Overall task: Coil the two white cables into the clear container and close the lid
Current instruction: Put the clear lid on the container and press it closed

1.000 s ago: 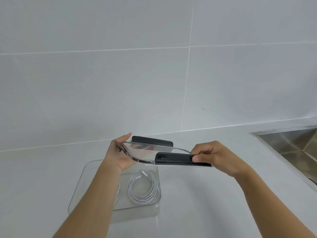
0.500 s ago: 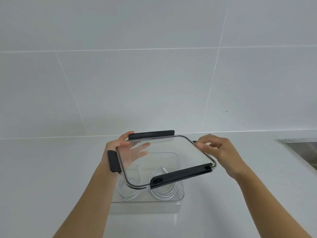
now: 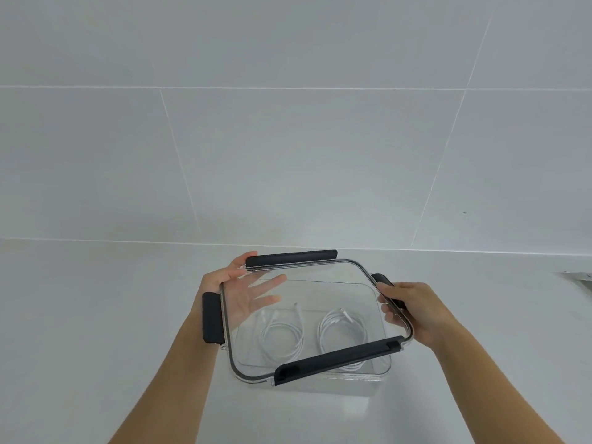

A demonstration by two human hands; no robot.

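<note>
Right grip [image 3: 413,312] on lid [image 3: 339,358], sink [image 3: 580,277] apart

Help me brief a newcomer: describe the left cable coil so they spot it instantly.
On the white counter stands a clear container, beneath the lid held in both hands. Two white coils lie inside; this is the left coil, on the left hand's side.

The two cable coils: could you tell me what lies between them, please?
Head view: only bare container floor, seen through the lid; left coil and right coil lie apart.
</note>
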